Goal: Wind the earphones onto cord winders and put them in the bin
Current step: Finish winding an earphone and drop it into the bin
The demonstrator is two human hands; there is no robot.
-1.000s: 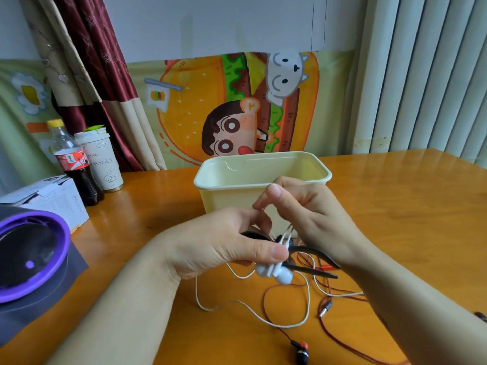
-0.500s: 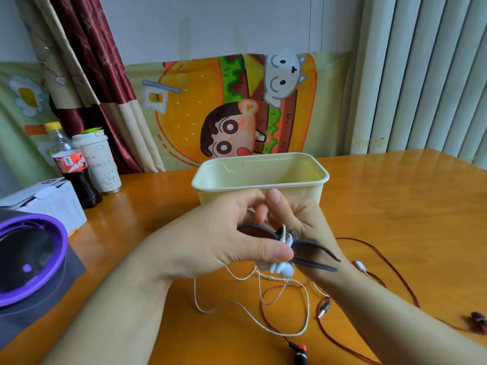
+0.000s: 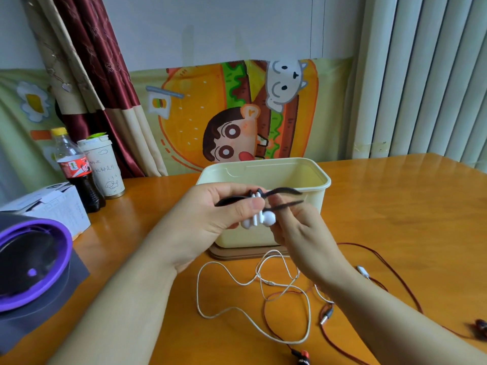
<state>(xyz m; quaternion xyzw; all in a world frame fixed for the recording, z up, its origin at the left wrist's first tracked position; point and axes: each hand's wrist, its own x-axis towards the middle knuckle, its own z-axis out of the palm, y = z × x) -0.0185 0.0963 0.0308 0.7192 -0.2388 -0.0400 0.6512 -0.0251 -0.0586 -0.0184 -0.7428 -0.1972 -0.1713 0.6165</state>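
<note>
Winder raised, earbuds before bin

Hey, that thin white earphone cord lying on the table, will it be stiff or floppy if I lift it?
Probably floppy: the thin white earphone cord lies in loose, uneven loops on the orange wooden table. Likely very light, being so thin. It may snag when lifted, since it seems to cross the dark red cord.

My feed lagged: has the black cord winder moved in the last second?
Yes, upward. The black cord winder was low in front of the cream bin's wall; now it sits level with the near rim.
</note>
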